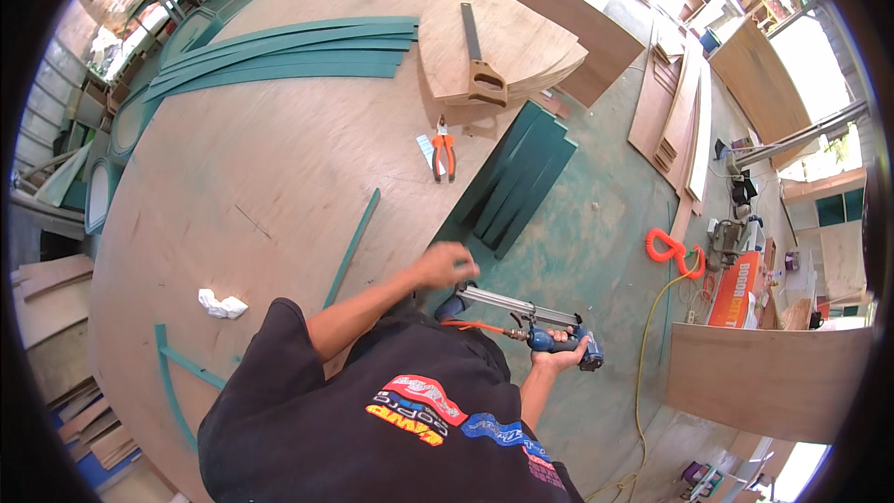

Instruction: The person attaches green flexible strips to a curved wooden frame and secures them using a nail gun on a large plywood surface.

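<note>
My right hand [555,354] is wrapped round the handle of a blue nail gun [592,346], held in front of my body. Its long silver magazine [517,305] points left, and an orange air hose [470,325] joins the handle at a metal fitting. Just above the magazine's left end is my left hand [445,266], fingers curled together and slightly blurred; what they hold, if anything, is hidden. Beyond that hand, a stack of dark green strips [521,182] leans by the table edge. A thin green strip [354,247] lies on the wooden tabletop [233,158] at left.
Orange-handled pliers [443,154] lie on the tabletop. Farther off, a handsaw [477,61] rests on stacked curved plywood panels [521,28], beside long green strips [289,51]. A crumpled white paper [222,304] is at left. A yellow hose [643,382] crosses the floor at right.
</note>
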`<state>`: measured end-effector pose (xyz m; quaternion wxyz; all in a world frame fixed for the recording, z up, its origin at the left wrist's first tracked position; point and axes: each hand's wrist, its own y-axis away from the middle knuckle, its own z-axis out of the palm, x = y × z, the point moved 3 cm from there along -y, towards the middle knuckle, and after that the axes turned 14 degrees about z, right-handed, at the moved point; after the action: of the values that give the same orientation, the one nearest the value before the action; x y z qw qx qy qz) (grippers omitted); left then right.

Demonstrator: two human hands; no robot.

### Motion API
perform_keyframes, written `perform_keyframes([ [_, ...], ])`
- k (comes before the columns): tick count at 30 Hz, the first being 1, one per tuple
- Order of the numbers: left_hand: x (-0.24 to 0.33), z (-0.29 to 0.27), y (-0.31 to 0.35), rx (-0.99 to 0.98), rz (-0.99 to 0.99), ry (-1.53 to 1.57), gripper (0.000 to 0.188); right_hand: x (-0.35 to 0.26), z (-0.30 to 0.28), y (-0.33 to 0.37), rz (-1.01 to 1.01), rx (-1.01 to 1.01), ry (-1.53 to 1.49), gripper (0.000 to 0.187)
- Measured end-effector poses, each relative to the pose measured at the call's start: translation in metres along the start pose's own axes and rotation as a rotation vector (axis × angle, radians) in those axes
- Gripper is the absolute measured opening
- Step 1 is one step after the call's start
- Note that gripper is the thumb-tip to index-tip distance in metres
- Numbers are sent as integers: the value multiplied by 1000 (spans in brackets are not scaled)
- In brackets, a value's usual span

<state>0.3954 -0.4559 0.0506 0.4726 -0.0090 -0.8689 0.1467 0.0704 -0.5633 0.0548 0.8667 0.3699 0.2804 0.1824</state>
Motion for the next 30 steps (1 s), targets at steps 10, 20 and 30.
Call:
perform_keyframes([
  [10,-156,-68,-139,636,-898,-290,55,-39,-51,-18,-60,34,-65,34],
  [20,-120,-54,-142,423,-812,-462,52,-19,-89,-4,-44,206,-196,37],
  [30,-150,-64,-109,422,-744,-899,53,-11,-93,-1,-59,152,-162,34],
])
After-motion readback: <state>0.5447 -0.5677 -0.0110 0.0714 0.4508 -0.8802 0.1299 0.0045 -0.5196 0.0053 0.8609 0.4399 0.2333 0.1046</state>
